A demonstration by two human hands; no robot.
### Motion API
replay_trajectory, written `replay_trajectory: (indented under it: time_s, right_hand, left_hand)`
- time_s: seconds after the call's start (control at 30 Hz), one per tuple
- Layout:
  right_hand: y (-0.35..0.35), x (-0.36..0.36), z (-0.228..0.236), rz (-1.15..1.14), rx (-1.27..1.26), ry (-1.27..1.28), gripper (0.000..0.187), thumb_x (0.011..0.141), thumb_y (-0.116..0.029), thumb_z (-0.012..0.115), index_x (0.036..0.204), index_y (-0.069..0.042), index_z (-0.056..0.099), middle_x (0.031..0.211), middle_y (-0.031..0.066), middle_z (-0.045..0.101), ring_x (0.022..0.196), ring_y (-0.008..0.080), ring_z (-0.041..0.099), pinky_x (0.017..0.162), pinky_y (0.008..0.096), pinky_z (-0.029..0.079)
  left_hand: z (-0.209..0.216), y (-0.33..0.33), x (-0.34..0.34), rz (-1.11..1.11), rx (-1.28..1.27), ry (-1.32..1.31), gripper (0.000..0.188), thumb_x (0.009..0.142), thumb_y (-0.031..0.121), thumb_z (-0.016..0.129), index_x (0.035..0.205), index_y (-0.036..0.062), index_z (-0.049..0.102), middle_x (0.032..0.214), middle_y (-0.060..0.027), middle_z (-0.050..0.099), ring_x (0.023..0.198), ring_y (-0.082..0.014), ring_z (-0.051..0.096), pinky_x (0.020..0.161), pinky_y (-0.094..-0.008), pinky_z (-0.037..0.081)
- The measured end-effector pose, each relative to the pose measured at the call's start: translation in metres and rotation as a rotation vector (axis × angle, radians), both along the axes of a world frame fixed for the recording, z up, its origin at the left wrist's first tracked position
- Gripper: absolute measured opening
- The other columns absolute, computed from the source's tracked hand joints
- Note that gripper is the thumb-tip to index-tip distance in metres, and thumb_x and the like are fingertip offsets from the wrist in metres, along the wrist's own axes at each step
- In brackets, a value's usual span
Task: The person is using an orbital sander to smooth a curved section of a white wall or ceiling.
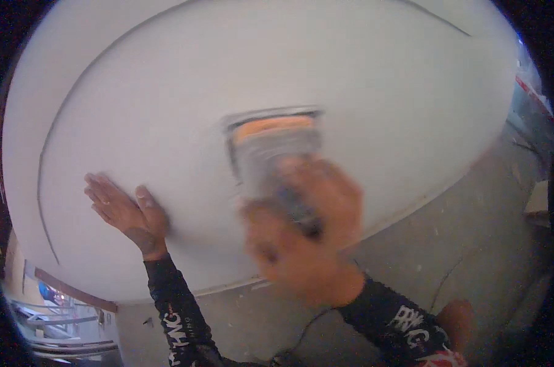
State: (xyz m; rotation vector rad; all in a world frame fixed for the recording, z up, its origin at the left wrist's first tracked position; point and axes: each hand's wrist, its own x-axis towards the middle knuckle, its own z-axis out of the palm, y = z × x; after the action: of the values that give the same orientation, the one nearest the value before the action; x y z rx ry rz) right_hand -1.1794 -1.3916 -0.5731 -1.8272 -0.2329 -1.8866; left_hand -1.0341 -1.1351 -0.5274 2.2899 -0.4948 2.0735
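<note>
"Where was the blurred orange-and-grey sander (271, 145) held?"
"Against the middle of the white panel (393, 110), gripped by the closed fingers of the right hand (314, 257)."
"And the left hand (129, 214)?"
"It was laid flat near the panel's lower-left edge, fingers straightened."

Left sleeve (160, 281): white capital letters (173, 324) along the black forearm
Right sleeve (369, 304): bold white capitals (410, 325), red-and-white marking (441, 358) below
</note>
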Motion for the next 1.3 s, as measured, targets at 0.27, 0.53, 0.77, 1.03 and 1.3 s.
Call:
replay_trajectory:
  time_s: [0.27,0.53,0.77,1.03,1.3]
  right_hand:
    - [-0.042,0.001,0.016,-0.197,0.300,-0.055,0.047,0.077,-0.008,0.076,0.123,-0.008,0.063,0.134,0.0184,0.055,0.125,0.0361,0.050,0.105,0.0464,0.043]
    - [0.045,0.008,-0.052,0.059,-0.076,0.084,0.048,0.067,-0.018,0.082,0.112,-0.028,0.070,0.135,0.0172,0.050,0.122,0.0357,0.050,0.097,0.0491,0.047]
    - [0.018,0.009,-0.057,0.005,0.146,-0.011,0.037,0.073,-0.014,0.077,0.108,-0.024,0.073,0.131,0.0164,0.055,0.119,0.0359,0.053,0.095,0.0465,0.050]
    - [-0.066,0.005,0.010,-0.252,0.318,-0.166,0.039,0.079,-0.008,0.075,0.117,-0.004,0.064,0.121,0.0159,0.059,0.116,0.0291,0.055,0.095,0.0413,0.048]
    - [-0.173,0.008,-0.015,-0.221,0.644,-0.247,0.036,0.082,-0.009,0.072,0.117,-0.005,0.067,0.111,0.0140,0.061,0.106,0.0247,0.058,0.091,0.0355,0.049]
  left_hand:
    - [-0.028,0.024,0.005,-0.039,-0.033,-0.006,0.074,0.101,0.043,0.041,0.157,-0.0009,0.018,0.165,-0.0214,0.016,0.152,-0.0421,0.011,0.121,-0.0538,0.004]
    - [-0.028,0.020,0.019,0.053,-0.091,-0.086,0.068,0.103,0.036,0.041,0.157,-0.0015,0.021,0.165,-0.0215,0.016,0.151,-0.0437,0.012,0.122,-0.0514,0.006]
    - [-0.027,0.015,0.014,-0.001,0.008,-0.070,0.067,0.103,0.037,0.043,0.157,0.0015,0.025,0.165,-0.0205,0.017,0.152,-0.0416,0.011,0.121,-0.0536,0.007]
    - [-0.025,0.019,0.009,-0.009,0.055,-0.061,0.072,0.100,0.046,0.044,0.157,0.0061,0.026,0.165,-0.0186,0.018,0.153,-0.0398,0.011,0.120,-0.0565,0.005]
    - [-0.037,0.052,0.025,-0.013,0.141,-0.159,0.070,0.102,0.048,0.038,0.158,0.0068,0.027,0.165,-0.0187,0.019,0.152,-0.0405,0.013,0.120,-0.0552,0.010]
